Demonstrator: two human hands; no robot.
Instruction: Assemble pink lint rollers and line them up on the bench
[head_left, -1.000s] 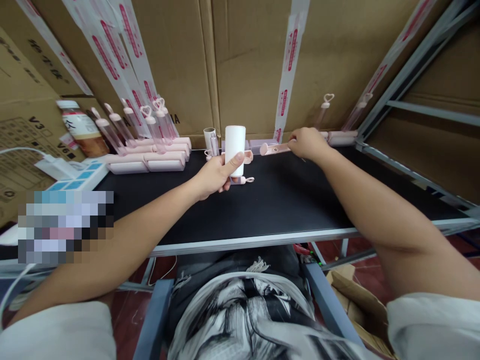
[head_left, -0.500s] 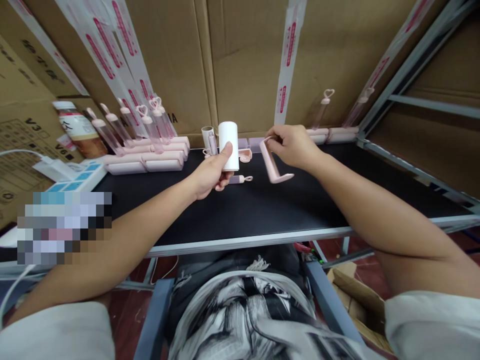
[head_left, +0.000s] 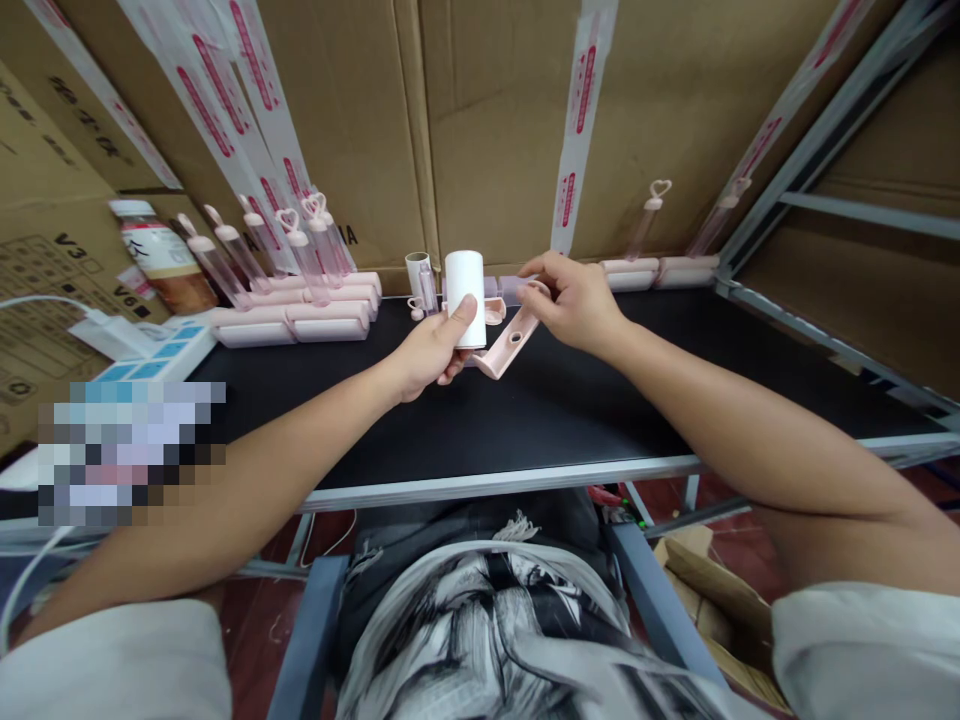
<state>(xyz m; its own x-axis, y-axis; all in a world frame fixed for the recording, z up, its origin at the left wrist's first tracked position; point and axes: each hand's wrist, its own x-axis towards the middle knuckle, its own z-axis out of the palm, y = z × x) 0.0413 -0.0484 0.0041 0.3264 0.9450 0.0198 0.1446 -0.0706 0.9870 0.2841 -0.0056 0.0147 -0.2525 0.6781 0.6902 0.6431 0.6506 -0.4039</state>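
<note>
My left hand [head_left: 433, 352] is closed round a white lint-roller refill roll [head_left: 466, 290], thumb on its front, held upright above the black table. My right hand [head_left: 574, 300] pinches the upper end of a pink plastic holder [head_left: 511, 342] with bent ends and a round hole. The holder slants down to the left, its lower end beside the roll; whether they touch I cannot tell. Behind the hands lie a small pink part [head_left: 493, 311] and a short clear handle with a heart-shaped loop [head_left: 426, 290], next to a bare cardboard tube [head_left: 417, 270].
Several pink lint rollers [head_left: 300, 310] with clear, heart-topped handles stand at the left, and two more [head_left: 628, 274] at the back right. A drink bottle [head_left: 161, 255], a power strip [head_left: 169, 345] and a blurred-out object [head_left: 127, 450] are on the left. Cardboard [head_left: 502, 120] walls the back.
My right hand has turned the pink holder so its inner side and hole show, and its lower end has swung left towards the roll. The left hand has shifted slightly right with the roll.
</note>
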